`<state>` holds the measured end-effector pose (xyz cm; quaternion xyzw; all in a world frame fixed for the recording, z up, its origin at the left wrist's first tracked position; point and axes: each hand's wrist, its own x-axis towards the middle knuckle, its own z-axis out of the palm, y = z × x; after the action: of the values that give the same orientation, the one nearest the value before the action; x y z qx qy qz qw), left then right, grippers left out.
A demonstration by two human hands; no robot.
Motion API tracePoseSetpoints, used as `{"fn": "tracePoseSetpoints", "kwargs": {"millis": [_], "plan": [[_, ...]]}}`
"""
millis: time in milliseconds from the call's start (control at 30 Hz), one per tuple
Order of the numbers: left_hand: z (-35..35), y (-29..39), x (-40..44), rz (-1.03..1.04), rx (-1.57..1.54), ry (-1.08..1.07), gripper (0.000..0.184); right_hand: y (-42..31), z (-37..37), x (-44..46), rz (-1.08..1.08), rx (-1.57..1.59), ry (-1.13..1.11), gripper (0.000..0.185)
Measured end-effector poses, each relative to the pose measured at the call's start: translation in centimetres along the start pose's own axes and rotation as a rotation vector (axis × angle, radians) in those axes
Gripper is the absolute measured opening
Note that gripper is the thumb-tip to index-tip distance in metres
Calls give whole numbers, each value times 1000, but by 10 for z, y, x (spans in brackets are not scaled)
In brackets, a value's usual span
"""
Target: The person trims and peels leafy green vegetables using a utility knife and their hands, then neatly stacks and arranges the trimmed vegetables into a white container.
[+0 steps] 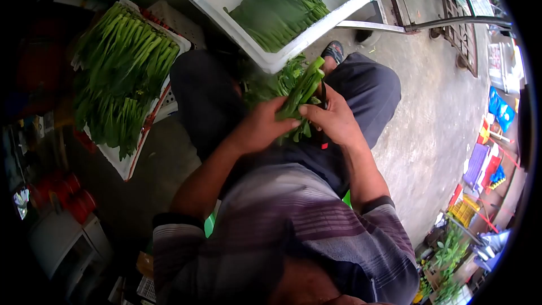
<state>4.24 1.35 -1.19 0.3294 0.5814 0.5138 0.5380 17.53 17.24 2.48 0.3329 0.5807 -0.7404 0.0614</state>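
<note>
Broadly, everything is underlain by a grey concrete floor (420, 147), over which 2 legs in dark trousers (197, 93) are spread apart. Just beyond the knees, a white foam box (333, 24) is seen, in which a row of leafy greens (279, 11) is packed. To the left, a white foam tray (119, 164) is heaped with long-stemmed leafy greens (124, 59); stalks could be spilled there if the rim is knocked by the nearby leg. Between the legs, loose greens (291, 73) are partly hidden.

Above the lap, a bunch of leafy green stems (302, 90) is held at a slant, cut ends uppermost. By the left hand (266, 120) it is wrapped from the side, fingers curled; by the right hand (337, 116) it is pinched under the thumb. In that right hand a narrow dark tool, knife-like and red-tipped (324, 146), also seems to be gripped, though its edge cannot be made out. Fingers could be nicked if the stems are twisted against it, and stems could be dropped if either grip is loosened.
</note>
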Motion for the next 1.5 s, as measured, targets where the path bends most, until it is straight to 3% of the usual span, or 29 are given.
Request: {"fn": "tracePoseSetpoints", "kwargs": {"millis": [100, 133, 233, 267, 400, 567, 767, 867, 967, 1267, 1367, 1467, 1500], "plan": [[-12, 8, -9, -67, 107, 59, 42, 11, 1, 4, -113, 32, 105, 53], [-13, 7, -11, -53, 150, 76, 42, 14, 5, 6, -177, 126, 175, 66], [-10, 13, -14, 12, 241, 115, 41, 16, 11, 11, -437, 160, 245, 79], [-9, 15, -15, 35, 264, 126, 41, 15, 8, 12, -429, 128, 233, 87], [-12, 15, -15, 74, 300, 121, 40, 12, 6, 11, -466, 72, 183, 88], [-15, 9, -15, 139, 313, 97, 43, 12, 11, 12, -519, 98, 215, 70], [-15, 5, -17, 15, 169, 64, 51, 16, 18, 23, -528, 150, 302, 41], [-16, -14, -17, 95, 126, 6, 51, 11, 23, 20, -537, 103, 298, 38], [-23, -16, -13, -27, -31, -98, 52, 14, 28, 18, -454, 301, 233, 32], [-3, -4, -1, -42, -177, 43, 51, 16, 35, 18, -428, 139, 303, 23], [0, 2, -3, 38, -20, 64, 53, 30, 27, 21, -407, 57, 285, 22], [1, 10, -3, 238, 354, 146, 53, 27, 29, 20, -448, -61, 332, 20], [1, 9, -3, 170, 269, 116, 52, 27, 30, 19, -447, -22, 338, 19]]}}
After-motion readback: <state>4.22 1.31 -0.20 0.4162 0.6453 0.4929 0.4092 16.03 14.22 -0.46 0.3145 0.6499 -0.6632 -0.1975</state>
